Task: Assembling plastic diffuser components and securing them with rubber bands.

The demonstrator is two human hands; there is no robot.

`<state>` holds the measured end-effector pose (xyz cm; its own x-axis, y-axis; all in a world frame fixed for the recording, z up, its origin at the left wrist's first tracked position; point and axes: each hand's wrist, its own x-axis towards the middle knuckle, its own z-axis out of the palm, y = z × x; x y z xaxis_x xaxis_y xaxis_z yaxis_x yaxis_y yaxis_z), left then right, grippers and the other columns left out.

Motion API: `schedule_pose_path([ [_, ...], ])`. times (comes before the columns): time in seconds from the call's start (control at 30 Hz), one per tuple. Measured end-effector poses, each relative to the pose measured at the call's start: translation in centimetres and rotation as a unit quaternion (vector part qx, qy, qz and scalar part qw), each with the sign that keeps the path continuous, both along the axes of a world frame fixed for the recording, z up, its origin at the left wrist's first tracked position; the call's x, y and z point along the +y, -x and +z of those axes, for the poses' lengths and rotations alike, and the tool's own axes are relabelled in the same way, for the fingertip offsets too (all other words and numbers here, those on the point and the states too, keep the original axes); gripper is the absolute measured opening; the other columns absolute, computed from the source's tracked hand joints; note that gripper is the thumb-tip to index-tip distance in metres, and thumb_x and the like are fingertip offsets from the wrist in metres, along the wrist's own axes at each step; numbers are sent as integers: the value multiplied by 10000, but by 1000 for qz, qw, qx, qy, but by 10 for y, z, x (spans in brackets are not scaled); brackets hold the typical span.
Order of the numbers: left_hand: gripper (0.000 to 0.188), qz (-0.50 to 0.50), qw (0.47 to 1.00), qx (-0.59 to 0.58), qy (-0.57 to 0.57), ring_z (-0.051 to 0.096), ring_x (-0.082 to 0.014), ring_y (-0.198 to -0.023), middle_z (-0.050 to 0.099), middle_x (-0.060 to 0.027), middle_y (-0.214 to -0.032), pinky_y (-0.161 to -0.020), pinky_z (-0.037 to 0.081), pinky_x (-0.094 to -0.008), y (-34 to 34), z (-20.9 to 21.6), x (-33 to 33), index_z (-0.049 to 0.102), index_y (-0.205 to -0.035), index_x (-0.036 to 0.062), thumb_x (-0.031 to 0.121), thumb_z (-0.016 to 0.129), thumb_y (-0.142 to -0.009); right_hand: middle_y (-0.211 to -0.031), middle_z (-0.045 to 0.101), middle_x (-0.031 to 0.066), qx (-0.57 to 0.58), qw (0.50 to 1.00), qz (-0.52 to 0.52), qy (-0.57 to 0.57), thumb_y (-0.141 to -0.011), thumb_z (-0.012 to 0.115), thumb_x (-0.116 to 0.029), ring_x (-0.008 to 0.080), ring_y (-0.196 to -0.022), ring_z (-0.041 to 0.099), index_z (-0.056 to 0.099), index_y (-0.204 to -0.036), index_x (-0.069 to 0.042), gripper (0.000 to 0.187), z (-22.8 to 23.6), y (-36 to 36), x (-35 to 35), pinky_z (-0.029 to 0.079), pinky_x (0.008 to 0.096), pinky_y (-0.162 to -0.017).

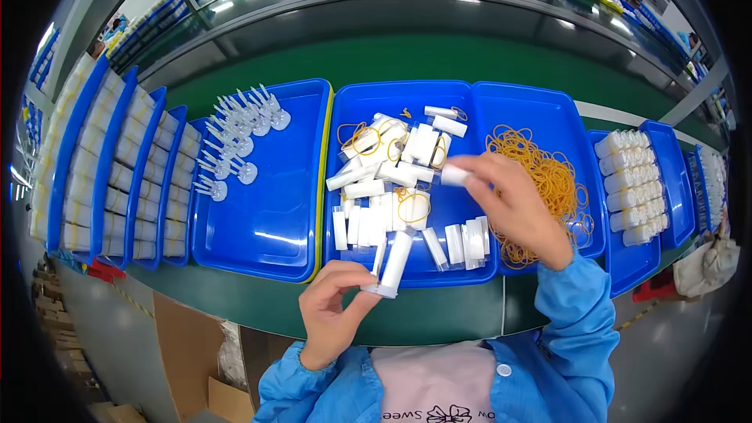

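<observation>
My left hand [335, 305], at the front edge of the middle blue tray [368, 95], pinches a clear plastic pronged stand [382, 291] by its round base. White cylinders [398, 257] stand upright on the stand. Over the right part of that tray, my right hand [513, 207] has its thumb and fingers closed on a short white cylinder [453, 175]. Below and beside it, many white cylinders [376, 219] lie loose in the tray, some in clear sleeves, with a few yellow rubber bands [362, 138] among them.
At left, a blue tray [266, 219] holds several clear pronged stands [239, 141]. Stacked trays of banded white bundles [117, 157] rise beyond it. A pile of rubber bands [540, 172] fills the right tray; farther right sit bundled white cylinders [630, 184]. A cardboard box [184, 352] stands below.
</observation>
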<state>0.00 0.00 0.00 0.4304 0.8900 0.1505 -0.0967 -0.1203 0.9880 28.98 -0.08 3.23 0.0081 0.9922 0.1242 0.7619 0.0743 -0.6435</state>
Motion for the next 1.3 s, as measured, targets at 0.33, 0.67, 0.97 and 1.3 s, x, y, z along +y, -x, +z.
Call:
schedule_pose_path([
  [0.33,245,-100,988,63,-101,592,-179,-852,633,-87,-966,-718,483,-269,-13,14,2,729,-984,58,-66,665,-783,-922,615,2,372,909,97,160,-906,625,-195,65,-878,530,638,-986,-28,186,24,3,-7,428,227,-779],
  [0.67,262,-114,978,78,-160,583,-198,-826,647,-51,-923,-684,460,-290,-16,16,1,738,-975,84,-43,686,-751,-925,643,8,364,902,116,202,-901,639,-194,73,-891,552,654,-977,-25,187,25,2,-8,437,236,-800],
  [0.97,310,-147,956,104,-232,581,-215,-790,635,-46,-893,-674,466,-308,-16,25,8,738,-958,86,-70,680,-696,-901,656,42,276,930,171,171,-848,679,-155,136,-893,571,682,-928,-36,143,26,9,-5,436,279,-810],
  [1.3,291,-50,979,81,-183,596,-182,-785,591,-117,-1006,-693,498,-285,-20,25,-7,708,-1002,37,-64,705,-728,-866,675,35,253,926,227,164,-804,702,-88,171,-867,556,710,-909,-49,113,26,42,-15,436,313,-786],
])
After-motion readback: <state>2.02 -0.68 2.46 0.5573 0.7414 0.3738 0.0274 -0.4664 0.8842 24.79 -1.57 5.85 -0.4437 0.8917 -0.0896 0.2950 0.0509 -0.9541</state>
